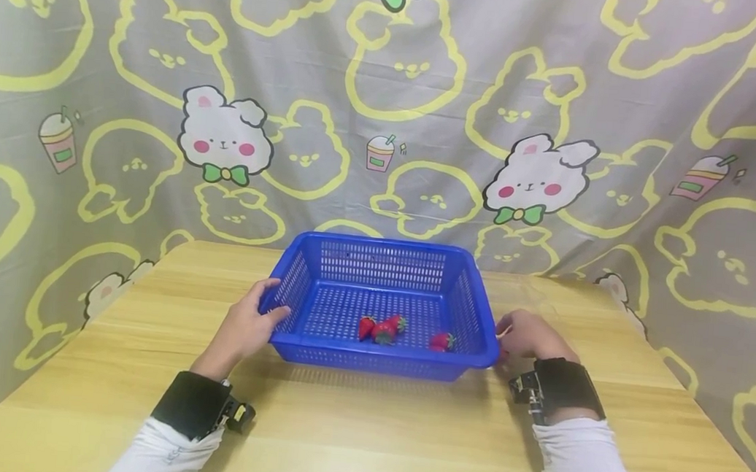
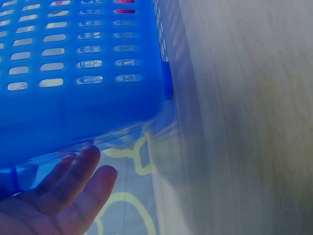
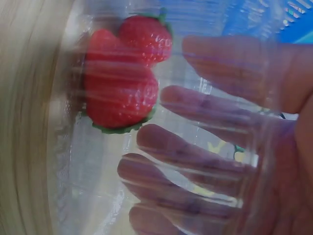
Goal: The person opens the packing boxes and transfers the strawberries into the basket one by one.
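A blue plastic basket [image 1: 382,361] with slotted walls stands in the middle of the table. Several red strawberries [image 1: 384,331] with green leaves lie on its floor, toward the near side and right. My left hand [image 1: 249,326] grips its left rim, thumb over the edge and fingers outside. To its right my right hand [image 1: 529,336] reaches into a clear plastic box [image 3: 88,181]. Through the box wall I see more strawberries [image 3: 122,93] just beyond the spread fingertips [image 3: 176,95]. Nothing shows between those fingers.
All this stands on a light wood-grain table [image 1: 364,440]. Behind and along both sides hangs a grey curtain [image 1: 324,64] with yellow outlines and cartoon rabbits. Each wrist carries a black strap with a small camera.
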The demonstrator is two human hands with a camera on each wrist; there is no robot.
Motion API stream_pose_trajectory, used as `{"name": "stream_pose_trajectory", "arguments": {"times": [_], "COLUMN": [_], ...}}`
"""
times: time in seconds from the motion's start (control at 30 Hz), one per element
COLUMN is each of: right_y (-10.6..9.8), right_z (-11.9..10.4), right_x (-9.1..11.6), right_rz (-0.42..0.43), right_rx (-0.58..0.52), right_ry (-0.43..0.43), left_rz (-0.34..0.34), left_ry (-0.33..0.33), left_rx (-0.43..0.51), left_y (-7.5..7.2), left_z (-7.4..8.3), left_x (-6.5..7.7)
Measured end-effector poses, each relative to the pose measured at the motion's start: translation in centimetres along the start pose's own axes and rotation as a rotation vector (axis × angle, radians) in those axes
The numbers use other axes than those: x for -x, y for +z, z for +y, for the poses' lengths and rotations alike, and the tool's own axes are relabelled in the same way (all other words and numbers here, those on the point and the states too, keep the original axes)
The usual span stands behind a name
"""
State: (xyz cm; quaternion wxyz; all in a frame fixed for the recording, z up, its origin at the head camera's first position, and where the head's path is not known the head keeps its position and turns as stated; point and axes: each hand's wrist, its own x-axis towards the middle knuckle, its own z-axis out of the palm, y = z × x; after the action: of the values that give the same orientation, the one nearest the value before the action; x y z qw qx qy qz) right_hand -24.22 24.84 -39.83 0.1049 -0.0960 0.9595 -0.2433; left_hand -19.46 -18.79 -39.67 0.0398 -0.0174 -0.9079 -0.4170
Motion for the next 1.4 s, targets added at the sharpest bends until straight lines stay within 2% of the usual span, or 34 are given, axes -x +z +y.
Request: {"name": "stream_pose_trajectory", "arguments": {"times": [0.3, 0.5, 0.87, 1.07, 1.17, 1.3, 1.4], "right_y": [0.44, 0.8, 0.82, 0.85, 1.03, 1.0, 0.75], "right_z": [0.11, 0.05, 0.09, 0.14, 0.22, 0.39, 0.45], "right_x": [0.09, 0.2, 0.16, 0.0, -0.18, -0.32, -0.33], "right_rz": [-0.049, -0.044, -0.029, -0.018, -0.02, -0.007, 0.018], "right_rx": [-0.004, -0.013, -0.026, -0.046, -0.068, -0.065, -0.026], "right_ry": [0.066, 0.076, 0.068, 0.054, 0.074, 0.061, 0.02], "left_rz": [-0.006, -0.001, -0.01, -0.005, -0.003, -0.005, -0.005], "left_ry": [-0.011, -0.004, -0.026, -0.011, -0.001, 0.001, -0.001], "left_rx": [0.002, -0.001, 0.007, 0.01, 0.016, 0.019, 0.02], "left_y": [0.03, 0.03, -0.01, 0.01, 0.02, 0.01, 0.02], "left_z": [-0.01, -0.05, -0.21, -0.3, -0.29, -0.24, -0.19], "left_x": [0.06, 0.06, 0.14, 0.04, -0.01, -0.02, -0.01]}}
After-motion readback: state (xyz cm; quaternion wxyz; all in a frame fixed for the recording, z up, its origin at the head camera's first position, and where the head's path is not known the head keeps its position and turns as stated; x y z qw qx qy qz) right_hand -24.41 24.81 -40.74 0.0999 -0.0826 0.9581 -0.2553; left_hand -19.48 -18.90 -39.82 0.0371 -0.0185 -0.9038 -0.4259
